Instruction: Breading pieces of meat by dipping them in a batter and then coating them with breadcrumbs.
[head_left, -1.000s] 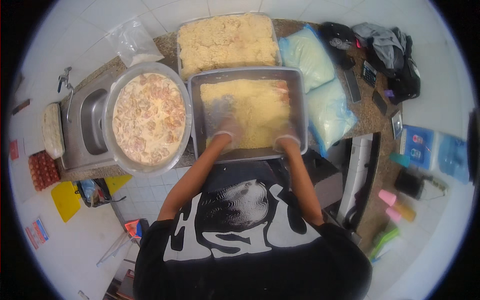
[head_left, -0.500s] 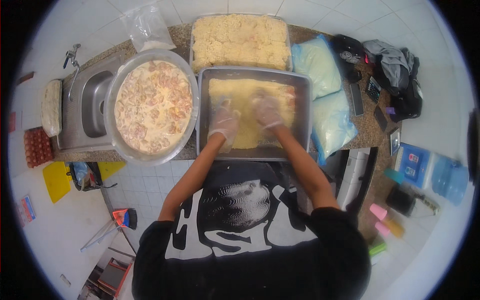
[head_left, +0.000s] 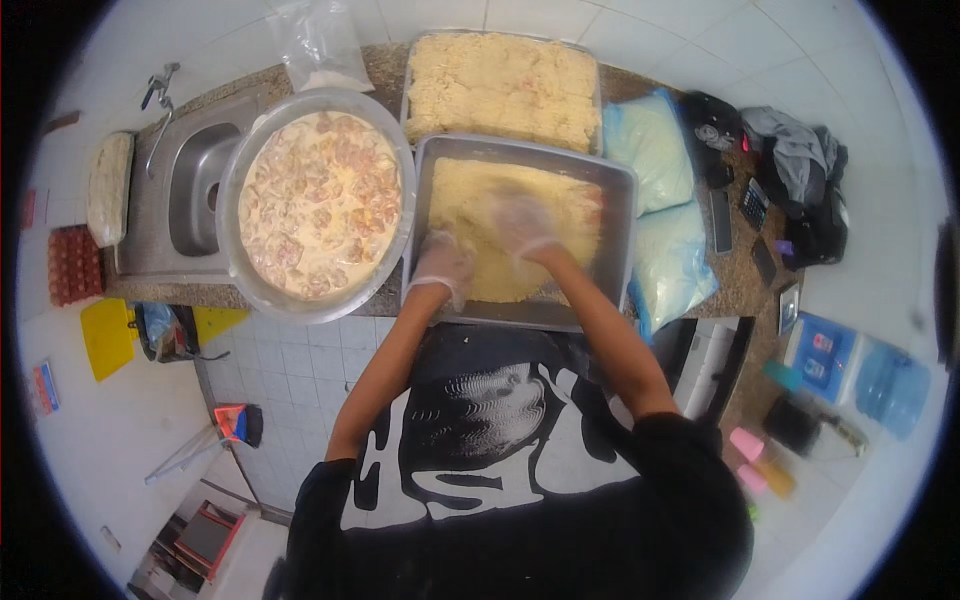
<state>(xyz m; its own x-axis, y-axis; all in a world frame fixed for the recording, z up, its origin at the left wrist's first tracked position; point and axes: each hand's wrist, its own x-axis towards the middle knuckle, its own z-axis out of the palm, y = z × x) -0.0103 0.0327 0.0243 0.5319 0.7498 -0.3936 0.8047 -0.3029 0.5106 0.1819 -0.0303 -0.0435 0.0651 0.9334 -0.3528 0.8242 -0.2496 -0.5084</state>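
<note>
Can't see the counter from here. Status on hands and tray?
Left hand and right hand, both gloved, down in the yellow crumbs of the metal tray. Grip unclear. Round bowl hard against tray's left.

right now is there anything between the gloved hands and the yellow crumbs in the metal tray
Nothing visible. Both gloved hands are already in the metal tray: the left hand rests on the yellow crumbs near the tray's left side, and the right hand, blurred, sits on them at the middle.

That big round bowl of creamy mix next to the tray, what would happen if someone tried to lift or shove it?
The round metal bowl is filled nearly to its rim, so it is probably heavy. The creamy mix looks wet and would likely slosh if pushed. Part of the bowl sits over the sink, so a shove might tip it.
</note>
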